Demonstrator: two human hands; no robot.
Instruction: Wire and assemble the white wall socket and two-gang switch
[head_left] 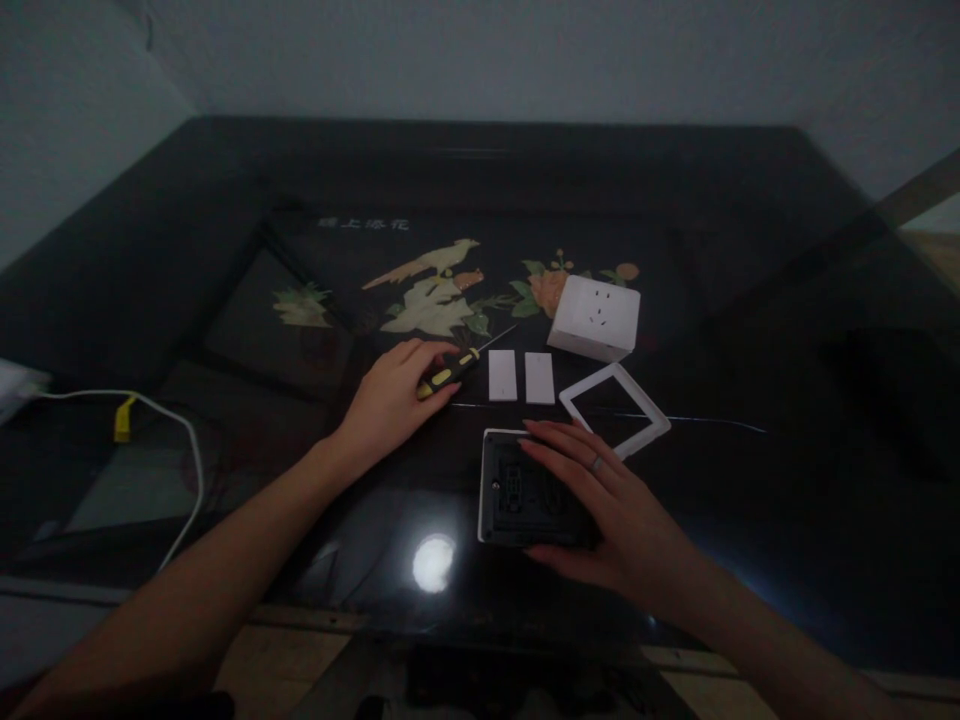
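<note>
My left hand point(401, 395) is closed around the black and yellow handle of a screwdriver point(450, 374), whose thin shaft points away to the right. Under my right hand point(592, 490) lies a square wall switch point(514, 490) with its dark back facing up and a white edge showing. My right thumb and fingers grip it from the right side, hiding part of it. Just beyond it rest two white rectangular switch rockers point(502, 375), side by side. A white square frame point(652, 425) lies to their right, partly behind my right fingers.
A white box with a socket pattern point(596, 315) stands behind the frame. The glossy black table point(247, 300) bears a bird and flower picture. At the left, a white cable point(196, 450) with a yellow tag point(122, 420) curves toward the front edge.
</note>
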